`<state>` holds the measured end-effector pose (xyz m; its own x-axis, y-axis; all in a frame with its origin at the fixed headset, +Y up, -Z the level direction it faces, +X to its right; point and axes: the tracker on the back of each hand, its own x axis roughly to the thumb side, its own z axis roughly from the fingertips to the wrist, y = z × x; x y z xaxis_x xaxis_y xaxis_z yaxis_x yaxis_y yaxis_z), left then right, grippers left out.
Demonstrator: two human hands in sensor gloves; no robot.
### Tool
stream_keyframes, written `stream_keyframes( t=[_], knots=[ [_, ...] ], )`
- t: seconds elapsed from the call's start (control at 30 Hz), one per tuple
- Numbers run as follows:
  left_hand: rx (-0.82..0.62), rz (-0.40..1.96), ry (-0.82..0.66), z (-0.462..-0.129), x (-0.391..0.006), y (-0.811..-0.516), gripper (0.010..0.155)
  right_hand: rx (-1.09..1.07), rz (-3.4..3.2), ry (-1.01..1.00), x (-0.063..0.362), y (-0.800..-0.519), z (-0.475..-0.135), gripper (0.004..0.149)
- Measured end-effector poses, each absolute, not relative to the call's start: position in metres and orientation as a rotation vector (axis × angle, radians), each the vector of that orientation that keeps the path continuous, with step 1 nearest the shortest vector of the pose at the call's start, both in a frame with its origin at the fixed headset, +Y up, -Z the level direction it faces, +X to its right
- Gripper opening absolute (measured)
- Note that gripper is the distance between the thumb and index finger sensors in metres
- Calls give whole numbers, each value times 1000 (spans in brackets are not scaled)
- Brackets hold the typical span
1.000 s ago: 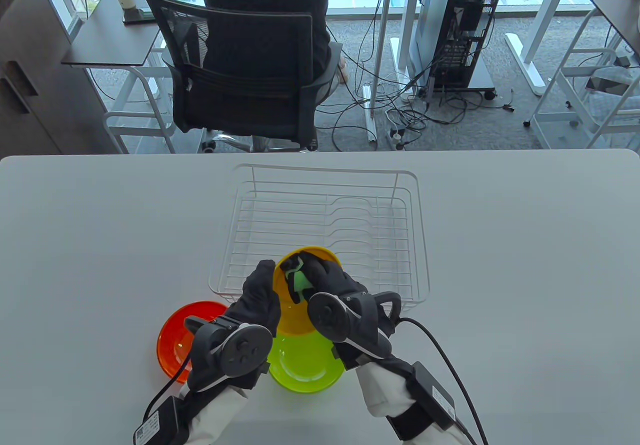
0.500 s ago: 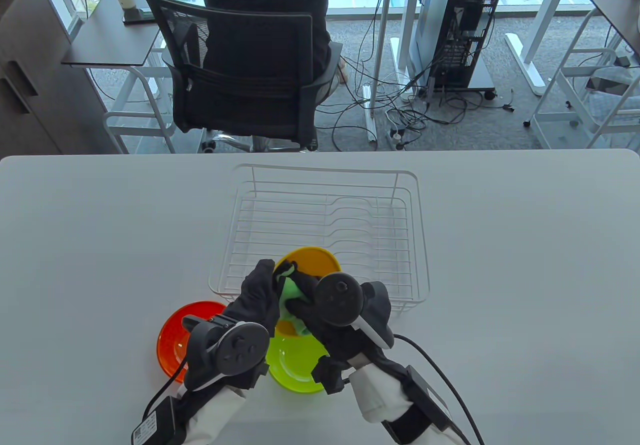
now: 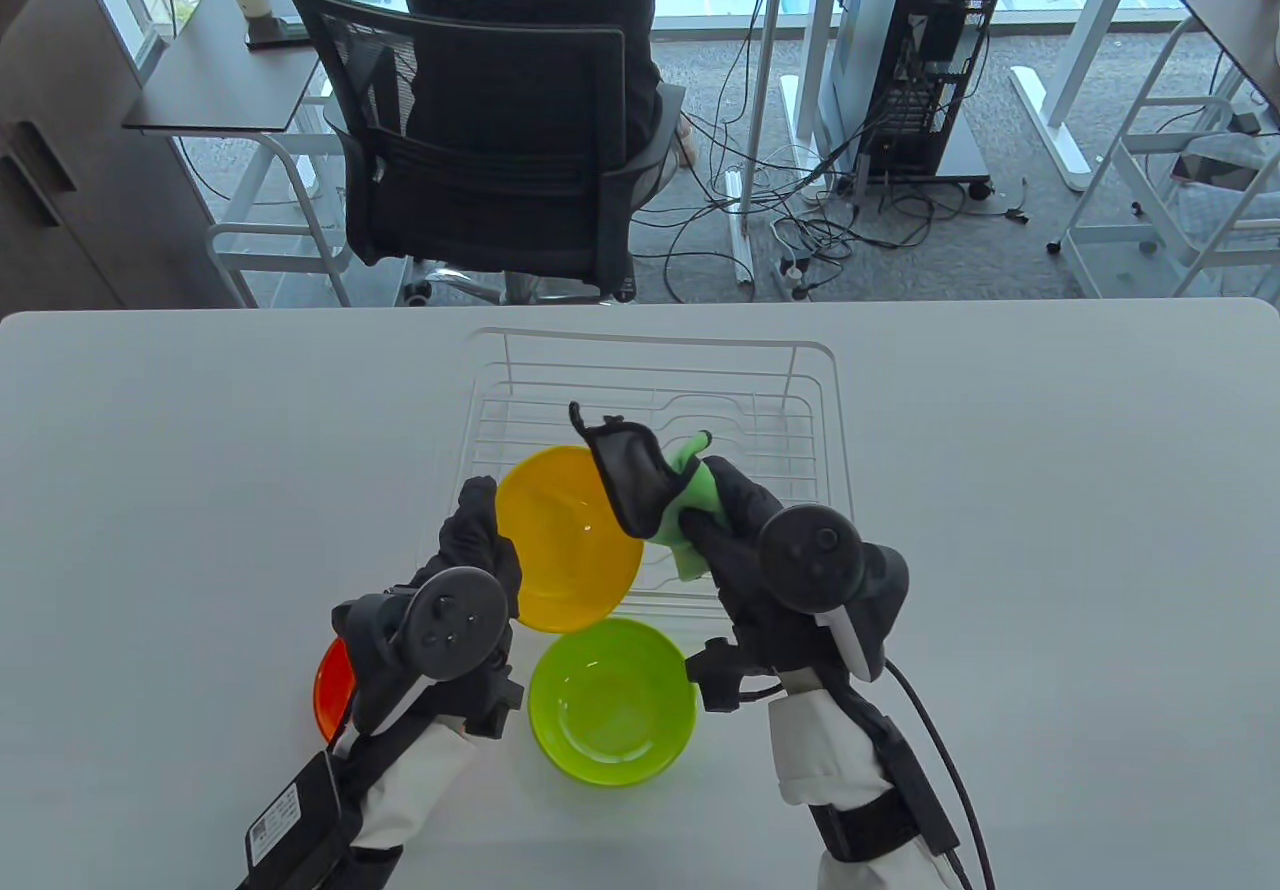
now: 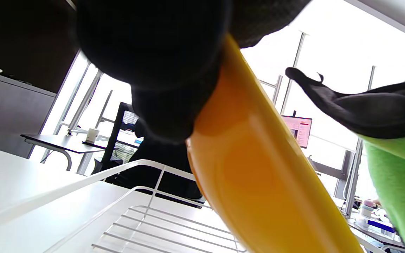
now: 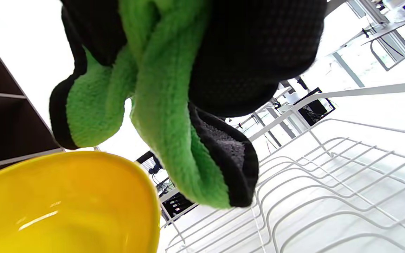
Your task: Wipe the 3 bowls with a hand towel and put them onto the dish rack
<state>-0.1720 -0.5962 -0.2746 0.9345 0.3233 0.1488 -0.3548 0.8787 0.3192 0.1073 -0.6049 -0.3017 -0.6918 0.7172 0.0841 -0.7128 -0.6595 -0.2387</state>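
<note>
- Left hand (image 3: 470, 580): raised above the table (image 3: 1050, 490), fingers curled round the left rim of the yellow bowl (image 3: 568, 538), gripping it; the bowl is tilted, its inside facing up and toward the right hand
- Right hand (image 3: 745, 540): raised just right of the yellow bowl, fingers closed on the green-and-black hand towel (image 3: 650, 495); a black flap of the towel stands up above the fingers
- Towel and yellow bowl: close together; contact between them cannot be told from the table view; in the right wrist view the towel (image 5: 167, 116) hangs above the bowl rim (image 5: 83, 196) with a gap
- Dish rack (image 3: 810, 410): white wire, holds no bowls; the yellow bowl and the towel are held over its near left part
- Green bowl (image 3: 612, 700): upright on the table, just in front of the rack's near edge, between the two forearms
- Red bowl (image 3: 332, 690): on the table at the left, mostly hidden behind the left wrist
- Open table surface lies left and right of the rack
</note>
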Motion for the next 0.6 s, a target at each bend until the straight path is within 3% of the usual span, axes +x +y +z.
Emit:
stream_keyframes(
  t=[0.27,0.6],
  knots=[
    [254,354,55,-306,-182,-592,56,-90,2261,-259,128,-613,-308,57],
    [130,337,168,-344,-181,-619,56,-123,2233,-213,139,-620,-314,57]
  ],
)
